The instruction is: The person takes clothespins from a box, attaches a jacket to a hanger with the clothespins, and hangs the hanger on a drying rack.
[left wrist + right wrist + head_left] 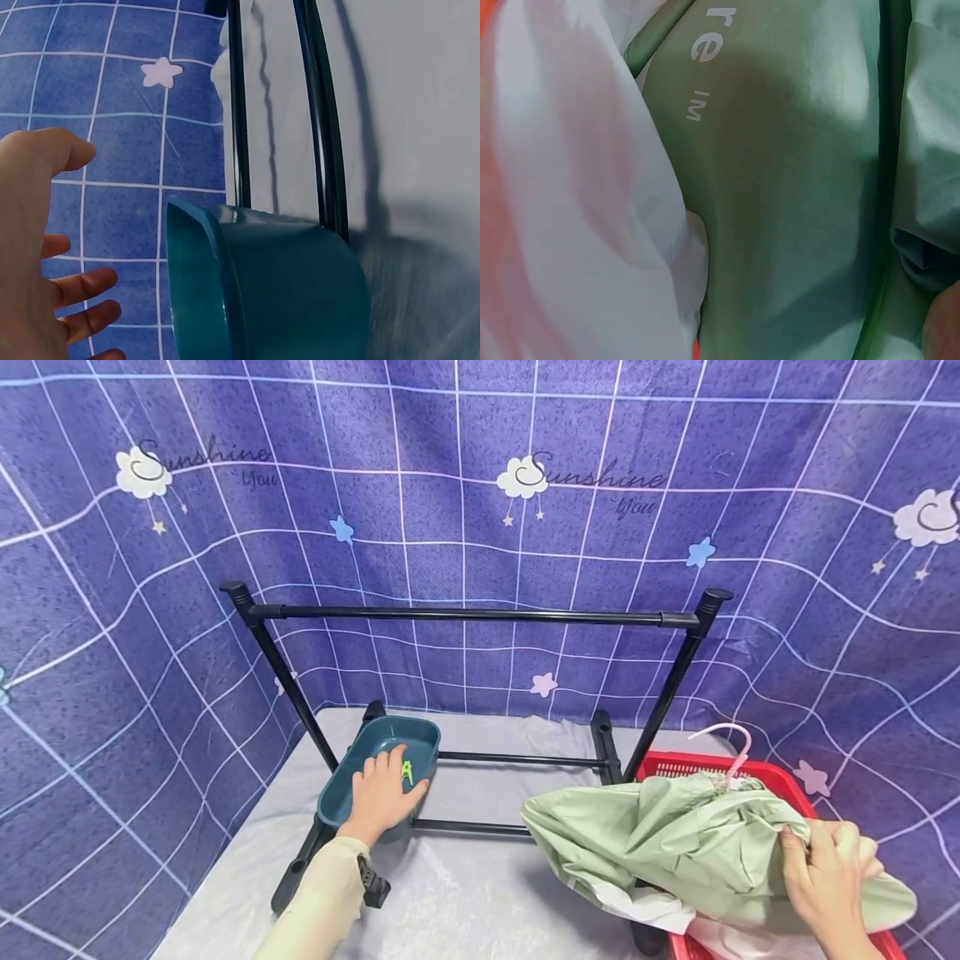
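Observation:
My left hand (378,793) is over a teal plastic basin (371,739) at the left, fingers spread and nothing visibly held. Inside the basin, close to the thumb, lies a bright green clothespin (407,772). In the left wrist view the hand (37,247) hovers beside the basin's wall (292,292), apart from it. On the right, my right hand (828,868) grips a light green garment (637,818) between thumb and fingers. A pink hanger (742,756) sticks up from this garment. White lettering shows on the green cloth (772,172) in the right wrist view.
A black rack has a raised crossbar (465,613) and low rails (517,760) above a pale cloth-covered surface (465,893). Below the garment stands a red basket (783,777) with white cloth (645,906) at its edge. A purple grid-patterned curtain (465,510) hangs behind.

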`<state>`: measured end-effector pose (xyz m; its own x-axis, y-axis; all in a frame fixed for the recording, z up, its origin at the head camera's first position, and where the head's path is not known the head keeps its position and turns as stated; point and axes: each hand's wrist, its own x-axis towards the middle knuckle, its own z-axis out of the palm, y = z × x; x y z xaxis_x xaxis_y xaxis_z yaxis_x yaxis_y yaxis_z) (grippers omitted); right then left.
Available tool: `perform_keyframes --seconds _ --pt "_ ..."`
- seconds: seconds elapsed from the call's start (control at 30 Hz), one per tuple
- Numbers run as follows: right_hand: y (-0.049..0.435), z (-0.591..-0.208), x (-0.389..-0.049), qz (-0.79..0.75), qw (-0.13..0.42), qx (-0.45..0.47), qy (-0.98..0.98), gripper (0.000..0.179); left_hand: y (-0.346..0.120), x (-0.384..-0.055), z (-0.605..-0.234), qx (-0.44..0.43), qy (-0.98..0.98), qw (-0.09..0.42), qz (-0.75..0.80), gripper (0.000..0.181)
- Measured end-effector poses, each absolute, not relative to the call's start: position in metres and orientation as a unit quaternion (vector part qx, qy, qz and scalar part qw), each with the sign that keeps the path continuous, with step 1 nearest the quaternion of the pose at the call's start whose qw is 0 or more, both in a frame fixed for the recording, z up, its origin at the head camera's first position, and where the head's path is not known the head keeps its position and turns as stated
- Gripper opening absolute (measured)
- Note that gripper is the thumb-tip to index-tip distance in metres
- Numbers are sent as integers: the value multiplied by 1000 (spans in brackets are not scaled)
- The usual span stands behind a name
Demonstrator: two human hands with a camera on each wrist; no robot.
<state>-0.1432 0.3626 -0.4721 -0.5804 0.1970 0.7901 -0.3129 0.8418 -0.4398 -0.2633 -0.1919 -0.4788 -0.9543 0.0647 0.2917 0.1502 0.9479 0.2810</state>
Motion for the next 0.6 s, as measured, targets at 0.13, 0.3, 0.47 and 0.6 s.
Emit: perform_keyframes --seconds 0.13,0.3,0.47,0.6 --pt "362 -471 -142 281 454 30 -845 18 -194 -264 -478 -51 -977 135 -158 76" --pt "362 -472 -142 280 456 31 -844 18 -198 -266 -478 -42 -978 119 -167 77" --pt "362 -473 -142 282 459 42 -841 19 -200 -267 -477 -39 -979 111 -163 76" --pt "362 -472 -142 283 460 43 -841 19 -201 -269 -475 -42 -981 107 -157 77"
